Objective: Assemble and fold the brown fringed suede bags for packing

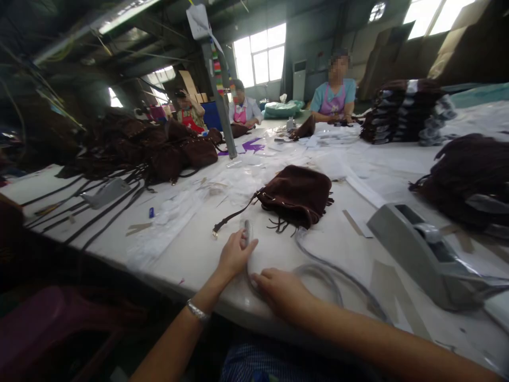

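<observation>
My left hand (236, 254) is closed, thumb and fingers pinching the end of a long grey strap (350, 278) that looks wrapped in clear film. Lower and to the right, the fingers of my right hand (284, 292) are closed on the same strap near the table's front edge. From there the strap loops right and runs back toward a dark brown fringed bag (298, 193). The bag lies on its side just beyond my hands, apart from them. Its short buckled strap (234, 215) stretches out to the left.
A grey tape dispenser (429, 260) stands at the right, another (106, 192) at the left. Brown bags are heaped at the left (151, 143) and stacked at the right (401, 111). Plastic sheets cover much of the white table (191, 265). Several people sit across it; a post (220, 101) rises mid-table.
</observation>
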The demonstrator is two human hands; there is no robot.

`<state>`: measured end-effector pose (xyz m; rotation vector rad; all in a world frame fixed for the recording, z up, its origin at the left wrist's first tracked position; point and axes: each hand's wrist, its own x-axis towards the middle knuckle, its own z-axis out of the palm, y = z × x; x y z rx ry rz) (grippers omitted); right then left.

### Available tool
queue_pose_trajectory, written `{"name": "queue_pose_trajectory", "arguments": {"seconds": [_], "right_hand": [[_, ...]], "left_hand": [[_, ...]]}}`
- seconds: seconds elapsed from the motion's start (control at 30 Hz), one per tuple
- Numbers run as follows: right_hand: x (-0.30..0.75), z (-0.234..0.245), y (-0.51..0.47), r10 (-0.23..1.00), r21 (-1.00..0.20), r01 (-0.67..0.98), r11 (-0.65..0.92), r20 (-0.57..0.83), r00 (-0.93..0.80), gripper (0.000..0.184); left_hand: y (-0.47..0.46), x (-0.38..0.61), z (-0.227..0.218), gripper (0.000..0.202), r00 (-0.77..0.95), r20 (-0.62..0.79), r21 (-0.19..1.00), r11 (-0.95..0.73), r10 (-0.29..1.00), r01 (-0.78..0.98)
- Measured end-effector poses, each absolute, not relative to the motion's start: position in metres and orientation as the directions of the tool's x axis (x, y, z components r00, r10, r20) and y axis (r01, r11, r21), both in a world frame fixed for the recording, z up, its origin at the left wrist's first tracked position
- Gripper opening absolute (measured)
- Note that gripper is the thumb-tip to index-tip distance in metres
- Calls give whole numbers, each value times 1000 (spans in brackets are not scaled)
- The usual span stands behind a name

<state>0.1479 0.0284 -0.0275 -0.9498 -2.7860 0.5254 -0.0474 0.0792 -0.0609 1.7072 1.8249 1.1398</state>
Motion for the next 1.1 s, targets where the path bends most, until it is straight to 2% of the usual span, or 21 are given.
{"name": "queue_pose_trajectory", "arguments": {"seconds": [0.13, 0.23, 0.3, 0.4, 0.47, 0.57, 0.73, 0.87, 0.93, 1.0, 1.1], "right_hand": [[153, -22, 29, 587, -416, 502, 759, 101, -803, 24], [157, -17, 25, 604, -370, 524, 767, 138, -785, 38], [155, -17, 22, 602, -318, 542, 778, 130, -788, 43], [146, -20, 21, 576, -222, 547, 807, 96, -811, 25], [140, -24, 24, 560, -182, 543, 820, 56, -826, 17], [135, -31, 29, 555, -186, 541, 820, 30, -831, 23], [129, -39, 32, 595, -210, 570, 795, 84, -799, 34], [133, -32, 30, 516, -240, 479, 845, 125, -848, 26], [146, -27, 35, 497, -279, 442, 852, 167, -852, 30], [169, -22, 46, 529, -323, 455, 830, 197, -825, 30], [218, -20, 72, 613, -383, 526, 759, 149, -776, 28]], "left_hand": [[81, -48, -62, 50, -178, 168, 798, -28, 970, 602], [77, -53, -63, 46, -204, 130, 845, -1, 970, 535], [74, -55, -64, 48, -231, 89, 913, 13, 969, 408], [68, -53, -63, 47, -233, 22, 990, 11, 972, 138], [63, -51, -60, 42, -223, -14, 998, 27, 975, 52], [53, -46, -56, 38, -228, -70, 996, 81, 971, 36], [35, -35, -54, 34, -175, -126, 989, 137, 976, 53], [28, -34, -55, 37, -163, -129, 985, 145, 978, 93], [27, -41, -57, 40, -193, -104, 985, 127, 976, 113], [26, -56, -59, 44, -238, -39, 986, 76, 970, 151], [24, -88, -60, 50, -278, 34, 970, 36, 960, 241]]}}
